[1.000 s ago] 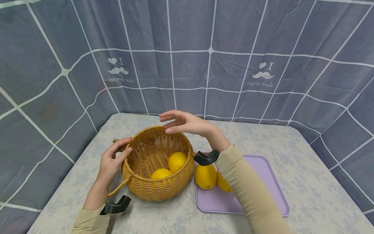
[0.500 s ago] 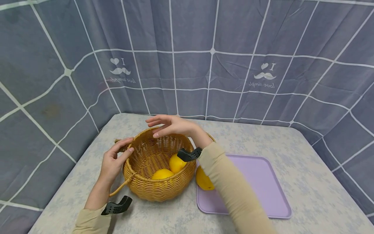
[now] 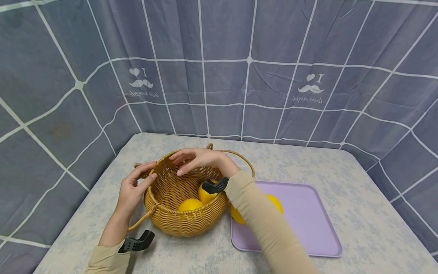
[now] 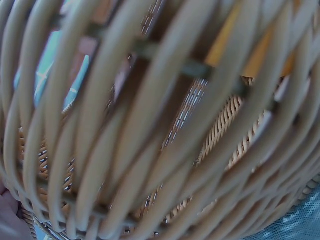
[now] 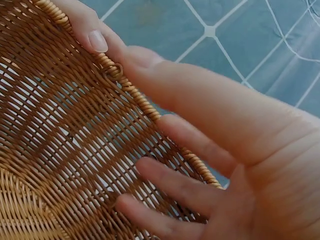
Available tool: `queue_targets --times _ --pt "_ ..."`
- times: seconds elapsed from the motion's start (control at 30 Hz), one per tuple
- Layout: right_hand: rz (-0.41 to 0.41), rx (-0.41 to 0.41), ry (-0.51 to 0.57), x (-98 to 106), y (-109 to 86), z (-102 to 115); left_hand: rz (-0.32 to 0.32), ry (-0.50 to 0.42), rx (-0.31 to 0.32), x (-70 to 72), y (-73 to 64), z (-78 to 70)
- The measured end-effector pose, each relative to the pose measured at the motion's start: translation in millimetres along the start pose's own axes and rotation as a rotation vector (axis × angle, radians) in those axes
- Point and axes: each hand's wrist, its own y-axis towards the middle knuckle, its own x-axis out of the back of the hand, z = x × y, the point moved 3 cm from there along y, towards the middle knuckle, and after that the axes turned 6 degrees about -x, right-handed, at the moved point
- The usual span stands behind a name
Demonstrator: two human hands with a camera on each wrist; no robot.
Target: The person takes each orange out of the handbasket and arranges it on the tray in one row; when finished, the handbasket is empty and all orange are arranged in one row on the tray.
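A brown wicker basket [image 3: 184, 224] stands left of the table's middle, with two yellow round fruits, a front fruit [image 3: 190, 204] and a rear fruit [image 3: 204, 195], inside. My left hand [image 3: 131, 190] holds its left rim, thumb tip over the edge. My right hand [image 3: 200, 158] hovers at the basket's far side, fingers loosely bent and holding nothing. In the right wrist view the right hand's spread fingers [image 5: 175, 187] are over the basket's opening, near the rim. Basket weave fills the left wrist view.
A purple tray [image 3: 304, 217] lies right of the basket. On it are a near yellow fruit [image 3: 237, 215] and a far one [image 3: 275, 201], both partly behind the right sleeve [image 3: 263, 217]. The basket's loop handle [image 3: 248, 161] sticks out rightward. A grey curtain [image 3: 222, 83] hangs behind the table.
My right hand has moved left from beyond the basket's far rim, then lower toward its opening. The left hand keeps its hold on the rim. The fruits have not visibly moved.
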Motion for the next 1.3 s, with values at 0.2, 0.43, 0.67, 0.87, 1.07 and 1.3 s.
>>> queue_targets --times 0.2,0.43,0.67,0.87,1.07,1.3 --pt "0.041 -0.059 -0.108 -2.2 3.0 -5.8 0.0 0.002 0.0 0.0 -0.6 0.4" --pt "0.151 -0.116 -0.176 -6.0 2.1 -8.5 -0.001 0.009 -0.001 -0.5 -1.5 0.1" --pt "0.219 -0.16 -0.253 -9.2 -0.1 -8.5 0.002 0.006 -0.008 -0.8 -1.8 -0.4" --pt "0.225 -0.192 -0.331 -9.3 0.8 -10.7 -0.007 0.005 -0.004 -0.8 -1.2 -0.5" --pt "0.274 -0.232 -0.388 -11.0 0.6 -11.8 -0.009 -0.004 -0.001 -0.9 -1.1 -0.8" --pt "0.311 -0.252 -0.426 -12.0 -0.1 -11.6 -0.009 -0.01 0.003 -0.9 -1.0 -1.0"
